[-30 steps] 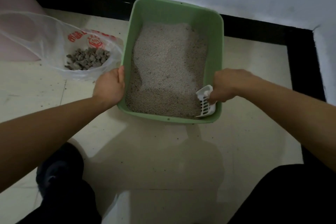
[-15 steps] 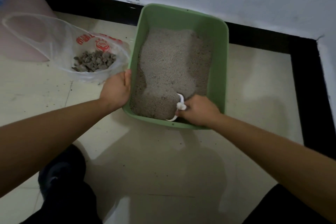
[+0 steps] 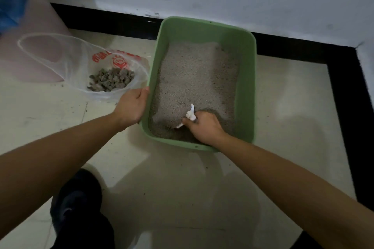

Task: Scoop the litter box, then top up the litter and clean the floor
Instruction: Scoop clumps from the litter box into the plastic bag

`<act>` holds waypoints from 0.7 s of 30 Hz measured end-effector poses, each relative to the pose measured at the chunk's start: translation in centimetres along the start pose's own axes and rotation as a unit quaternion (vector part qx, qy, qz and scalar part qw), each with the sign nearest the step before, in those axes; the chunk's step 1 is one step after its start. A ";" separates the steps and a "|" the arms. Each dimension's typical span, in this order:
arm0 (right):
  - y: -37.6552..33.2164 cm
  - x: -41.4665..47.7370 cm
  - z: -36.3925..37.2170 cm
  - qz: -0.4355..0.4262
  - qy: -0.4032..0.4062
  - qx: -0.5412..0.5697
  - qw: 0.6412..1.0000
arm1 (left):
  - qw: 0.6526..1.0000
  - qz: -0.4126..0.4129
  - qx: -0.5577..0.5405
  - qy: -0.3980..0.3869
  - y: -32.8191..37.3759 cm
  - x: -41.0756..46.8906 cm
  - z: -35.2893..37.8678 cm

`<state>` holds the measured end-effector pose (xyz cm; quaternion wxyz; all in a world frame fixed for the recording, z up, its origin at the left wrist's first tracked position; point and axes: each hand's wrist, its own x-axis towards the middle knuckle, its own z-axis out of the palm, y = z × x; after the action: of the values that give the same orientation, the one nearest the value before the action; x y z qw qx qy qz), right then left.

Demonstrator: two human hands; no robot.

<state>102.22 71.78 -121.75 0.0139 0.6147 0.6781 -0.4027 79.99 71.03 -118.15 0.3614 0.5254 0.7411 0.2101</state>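
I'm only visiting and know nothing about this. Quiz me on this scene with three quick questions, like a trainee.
1. True or false: the left hand grips the rim of the green litter box.
2. Where are the grey clumps? A) in the clear plastic bag B) in a bucket C) in a dustpan
3. Fill in: the right hand pushes a white ____ into the litter.
Key: 1 true; 2 A; 3 scoop.

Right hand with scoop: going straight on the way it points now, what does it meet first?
Litter: the right hand and scoop sit in it, aimed up-left. Past that, probably the left wall of the box, near where the left hand grips the rim. Depth is unclear.
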 end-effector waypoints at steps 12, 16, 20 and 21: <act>-0.2 -0.1 -1.3 -0.034 0.115 0.136 0.983 | 1.000 -0.003 0.008 -0.010 -0.1 -0.1 0.0; 1.6 -1.9 -3.6 -0.044 0.126 0.119 0.984 | 0.999 0.009 0.043 0.025 -0.6 0.2 0.5; 2.3 -4.8 -6.1 -0.045 0.153 0.113 0.981 | 0.997 0.015 0.066 0.044 -0.1 0.1 0.9; 2.4 -5.6 -6.5 -0.045 0.159 0.103 0.981 | 0.997 0.013 0.067 0.046 0.0 0.0 0.9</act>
<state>108.66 70.68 -115.76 -0.1759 0.6377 0.6537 -0.3676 80.66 71.02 -118.70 0.2878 0.5480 0.7624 0.1889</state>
